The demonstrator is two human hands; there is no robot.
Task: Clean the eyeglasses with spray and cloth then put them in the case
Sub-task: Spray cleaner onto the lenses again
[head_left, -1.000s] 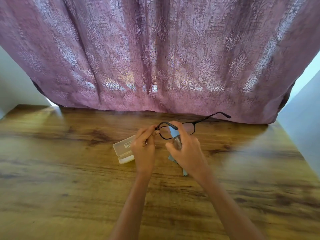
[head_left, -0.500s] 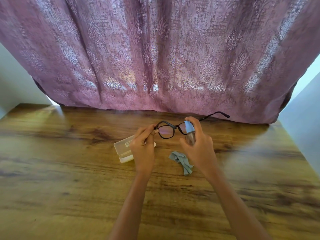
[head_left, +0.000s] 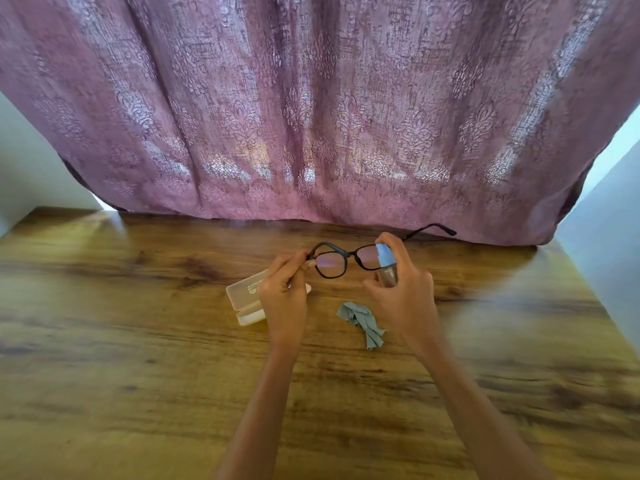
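Observation:
Black-framed eyeglasses hang in the air above the wooden table. My left hand pinches them at the left end of the frame. My right hand grips a small spray bottle with a pale blue top, its index finger on the top, right in front of the right lens. A crumpled grey-blue cloth lies on the table between my hands. The translucent white case lies shut on the table, partly behind my left hand.
A mauve patterned curtain hangs down to the far table edge just behind the glasses. Pale walls flank the table on both sides.
My right hand has moved the spray bottle from the left lens across to the right lens, uncovering the cloth on the table. The left hand and glasses stayed almost still.

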